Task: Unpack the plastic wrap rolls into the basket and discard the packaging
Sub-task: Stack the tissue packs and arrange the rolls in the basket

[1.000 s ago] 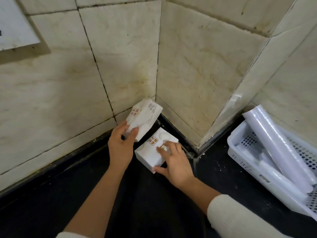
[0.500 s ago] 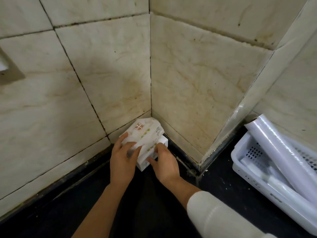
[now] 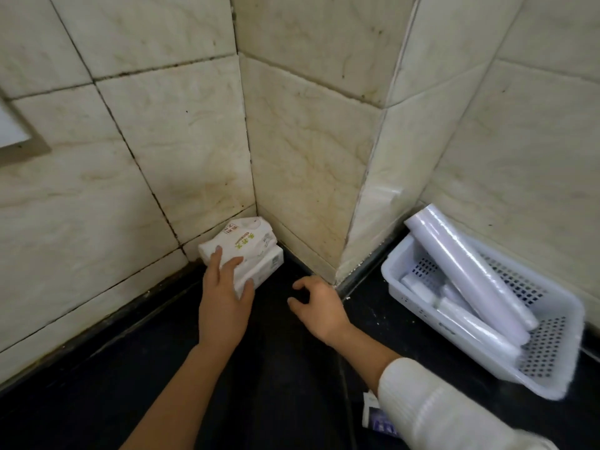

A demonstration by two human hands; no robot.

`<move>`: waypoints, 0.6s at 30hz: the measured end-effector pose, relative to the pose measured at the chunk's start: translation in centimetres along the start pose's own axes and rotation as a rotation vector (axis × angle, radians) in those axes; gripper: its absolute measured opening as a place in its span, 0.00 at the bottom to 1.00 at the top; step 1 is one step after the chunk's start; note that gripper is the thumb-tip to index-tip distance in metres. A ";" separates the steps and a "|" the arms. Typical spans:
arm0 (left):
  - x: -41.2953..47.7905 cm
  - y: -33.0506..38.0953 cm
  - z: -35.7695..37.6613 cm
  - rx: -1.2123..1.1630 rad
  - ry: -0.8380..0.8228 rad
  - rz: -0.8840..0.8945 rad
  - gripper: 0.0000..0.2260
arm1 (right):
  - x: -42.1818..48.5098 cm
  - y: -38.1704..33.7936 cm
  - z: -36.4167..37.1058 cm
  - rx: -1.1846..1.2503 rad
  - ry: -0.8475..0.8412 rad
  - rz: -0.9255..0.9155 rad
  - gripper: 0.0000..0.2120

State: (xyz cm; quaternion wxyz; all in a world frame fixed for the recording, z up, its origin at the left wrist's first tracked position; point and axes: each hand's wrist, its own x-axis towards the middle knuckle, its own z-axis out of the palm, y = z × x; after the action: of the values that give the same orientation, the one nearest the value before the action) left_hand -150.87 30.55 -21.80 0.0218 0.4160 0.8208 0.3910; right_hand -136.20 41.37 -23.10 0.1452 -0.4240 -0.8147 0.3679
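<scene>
Two white soft packs (image 3: 245,246) with red and green print lie stacked in the wall corner on the dark counter. My left hand (image 3: 224,293) rests on the stack, fingers over the top pack and thumb against the lower one. My right hand (image 3: 319,305) hovers just right of the packs, fingers curled and apart, holding nothing. A white perforated plastic basket (image 3: 548,375) stands at the right against the wall. Plastic wrap rolls (image 3: 467,277) lie in it, one long roll leaning out over the far rim.
Stained cream wall tiles (image 3: 181,131) close off the corner behind the packs, and a tiled pillar (image 3: 376,203) juts out between the packs and the basket. A small printed packet (image 3: 378,420) shows beside my right sleeve at the lower edge.
The two packs went from side by side to stacked and pushed into the corner. My right hand let go of the lower pack and pulled back to the right.
</scene>
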 end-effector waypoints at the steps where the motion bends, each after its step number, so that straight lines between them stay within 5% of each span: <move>1: -1.5 1.2 0.6 -0.011 -0.005 0.030 0.19 | -1.1 0.7 -1.1 0.009 0.014 0.012 0.16; 8: -9.5 8.7 8.7 -0.047 -0.316 0.162 0.15 | -7.2 7.4 -11.8 -0.076 0.183 0.108 0.11; 18: -8.4 20.2 17.0 0.084 -0.468 0.460 0.18 | -12.6 16.2 -23.2 -0.189 0.320 0.405 0.14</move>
State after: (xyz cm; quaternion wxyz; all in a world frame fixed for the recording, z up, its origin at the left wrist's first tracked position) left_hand -125.80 42.27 -22.66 0.1039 0.6694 0.6936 0.2451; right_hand -106.52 48.36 -17.90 0.1554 -0.6426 -0.7107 0.2402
